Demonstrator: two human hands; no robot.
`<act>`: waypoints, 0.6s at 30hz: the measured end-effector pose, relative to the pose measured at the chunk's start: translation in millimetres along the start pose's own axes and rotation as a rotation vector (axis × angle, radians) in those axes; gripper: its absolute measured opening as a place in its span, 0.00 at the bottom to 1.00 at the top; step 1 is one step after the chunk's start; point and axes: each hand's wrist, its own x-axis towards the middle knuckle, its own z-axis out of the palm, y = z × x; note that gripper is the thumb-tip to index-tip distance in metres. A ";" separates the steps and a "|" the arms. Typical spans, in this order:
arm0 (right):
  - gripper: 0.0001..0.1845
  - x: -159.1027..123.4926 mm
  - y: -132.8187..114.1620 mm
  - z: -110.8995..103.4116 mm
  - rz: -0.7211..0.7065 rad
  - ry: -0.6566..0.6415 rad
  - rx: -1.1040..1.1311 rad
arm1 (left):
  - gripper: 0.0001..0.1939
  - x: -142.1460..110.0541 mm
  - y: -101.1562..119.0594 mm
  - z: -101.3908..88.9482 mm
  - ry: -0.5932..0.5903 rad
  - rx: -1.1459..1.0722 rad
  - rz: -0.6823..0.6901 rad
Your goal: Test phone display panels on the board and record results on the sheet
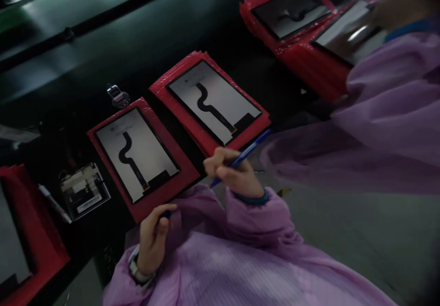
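Observation:
My right hand (237,173) is closed around a blue pen (252,148), held at a slant just off the table's front edge. Lower left, my left hand (153,237) has its thumb and fingers pinched together, with a small dark thing (166,214) showing between them, too small to name. Just beyond the left hand, a display panel (135,155) with a black curved flex cable lies on a red sheet (137,212). A second similar panel (213,102) rests on a stack of red sheets (165,86) beyond my right hand.
On the right, a person's purple sleeve (395,95) and blurred hand reach over another panel on red sheets. Behind stands one more red stack (254,17). Leftward lie a small electronic module (84,189), a white marker-like stick (55,203) and red sheets (37,223). A watch-like metal item (118,96) sits behind.

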 end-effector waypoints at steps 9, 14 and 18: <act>0.22 -12.6 29.1 55.9 0.231 -0.202 0.073 | 0.29 13.1 21.6 12.8 -0.209 -0.149 -0.024; 0.24 -16.9 32.6 62.2 0.116 -0.235 -0.114 | 0.28 9.3 19.0 17.0 -0.192 -0.092 0.024; 0.23 -23.8 36.9 73.4 -0.088 -0.182 -0.299 | 0.21 6.2 16.3 20.7 -0.153 -0.115 0.055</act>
